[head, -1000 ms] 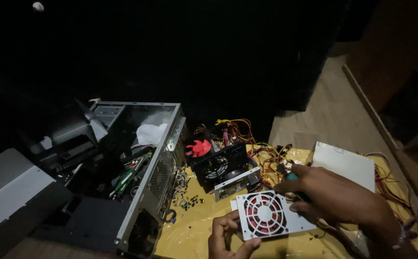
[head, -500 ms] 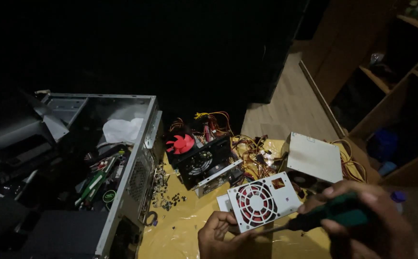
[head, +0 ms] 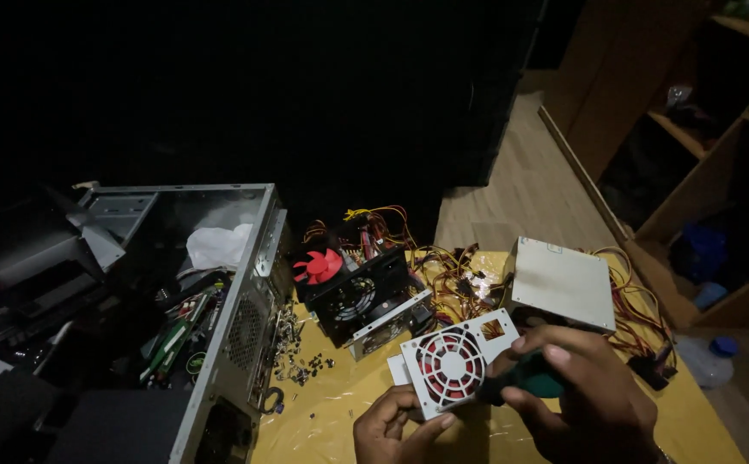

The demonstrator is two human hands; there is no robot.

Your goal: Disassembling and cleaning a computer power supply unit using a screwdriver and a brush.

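Near the front edge of the yellow table, the left hand grips the lower corner of a white power supply with a red fan, fingers clamped on its casing. The right hand is closed around a dark green screwdriver handle just beside that unit. An open computer case stands at the table's left edge, with 2 more power supplies and tangled cables toward the back.

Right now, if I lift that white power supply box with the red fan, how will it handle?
The power supply box is probably rigid, being a metal case. Likely heavy for its size. Its flat sides shouldn't roll, though the left hand steadying it suggests it may tip.
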